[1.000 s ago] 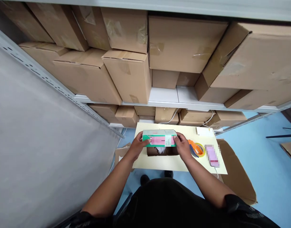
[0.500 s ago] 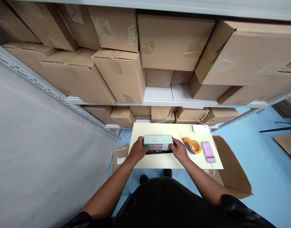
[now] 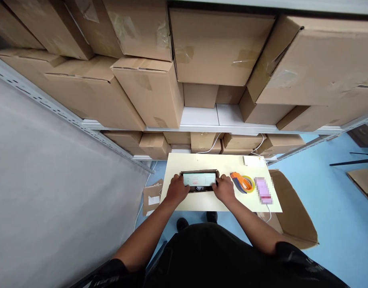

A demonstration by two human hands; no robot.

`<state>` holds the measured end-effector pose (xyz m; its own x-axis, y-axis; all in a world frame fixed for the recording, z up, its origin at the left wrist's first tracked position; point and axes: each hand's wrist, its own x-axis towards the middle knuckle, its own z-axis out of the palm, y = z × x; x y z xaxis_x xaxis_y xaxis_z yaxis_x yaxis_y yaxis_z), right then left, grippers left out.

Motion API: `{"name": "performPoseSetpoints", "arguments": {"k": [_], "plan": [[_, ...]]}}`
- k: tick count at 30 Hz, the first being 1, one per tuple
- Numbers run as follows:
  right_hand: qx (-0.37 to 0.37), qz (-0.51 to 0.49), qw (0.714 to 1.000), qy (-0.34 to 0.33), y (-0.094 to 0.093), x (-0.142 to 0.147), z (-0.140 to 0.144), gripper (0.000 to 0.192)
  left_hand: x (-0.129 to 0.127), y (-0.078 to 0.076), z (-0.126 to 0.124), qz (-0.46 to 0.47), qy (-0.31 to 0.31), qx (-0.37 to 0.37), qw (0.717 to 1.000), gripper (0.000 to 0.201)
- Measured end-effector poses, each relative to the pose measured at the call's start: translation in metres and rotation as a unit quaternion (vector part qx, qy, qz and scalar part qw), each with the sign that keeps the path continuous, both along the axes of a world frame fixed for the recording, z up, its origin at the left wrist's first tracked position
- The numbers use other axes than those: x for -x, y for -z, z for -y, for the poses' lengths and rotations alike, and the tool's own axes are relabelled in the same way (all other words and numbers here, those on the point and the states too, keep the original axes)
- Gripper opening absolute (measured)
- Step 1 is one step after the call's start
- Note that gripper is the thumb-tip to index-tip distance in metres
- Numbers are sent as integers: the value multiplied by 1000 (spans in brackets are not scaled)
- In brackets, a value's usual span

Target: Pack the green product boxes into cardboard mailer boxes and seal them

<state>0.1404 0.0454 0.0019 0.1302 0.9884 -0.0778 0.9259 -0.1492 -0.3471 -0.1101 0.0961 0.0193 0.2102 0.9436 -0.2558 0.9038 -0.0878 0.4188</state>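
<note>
Left hand (image 3: 177, 190) and right hand (image 3: 223, 189) grip a green box (image 3: 199, 179) (sunk in an open carton (image 3: 199, 188)).

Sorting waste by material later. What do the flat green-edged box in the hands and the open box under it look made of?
Flat box: apparently printed paperboard, smooth pale face, though possibly film-wrapped. Open box beneath: brown corrugated cardboard, matte, judging by its raw brown rim.
</note>
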Motion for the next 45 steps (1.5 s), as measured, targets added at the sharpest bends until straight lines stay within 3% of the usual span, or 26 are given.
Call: {"name": "performPoseSetpoints", "arguments": {"k": [5, 8, 11, 13, 17, 20, 23, 25, 28, 34, 39, 45], "plan": [[-30, 9, 999, -19, -2, -2, -5, 21, 1, 3, 0, -14, 10, 17, 1000, 32], [-56, -80, 995, 25, 0, -12, -3, 35, 11, 8, 5, 80, -40, 7, 996, 47], [-29, -225, 967, 114, 6, -19, 5, 53, 25, 21, 12, 231, -151, 30, 961, 72], [17, -319, 935, 153, 13, -19, 10, 58, 31, 32, 18, 312, -210, 94, 922, 79], [44, -426, 884, 188, 31, -13, 19, 59, 29, 48, 25, 412, -228, 191, 861, 70], [15, -473, 854, 217, 47, -12, 21, 69, 25, 55, 25, 469, -222, 194, 832, 63], [2, -488, 839, 241, 61, -17, 21, 78, 24, 62, 23, 507, -271, 195, 795, 63], [6, -485, 834, 264, 68, -21, 20, 81, 24, 66, 21, 497, -298, 196, 791, 66], [27, -513, 815, 269, 71, -21, 20, 79, 21, 70, 22, 479, -273, 213, 807, 73], [37, -526, 815, 240, 57, 2, 24, 74, 19, 62, 35, 503, -240, 203, 805, 66], [27, -524, 822, 220, 36, 26, 31, 75, 45, 53, 55, 497, -222, 161, 824, 71], [14, -589, 778, 216, 3, 72, 31, 54, 85, 34, 83, 540, -284, 121, 783, 66]]}}
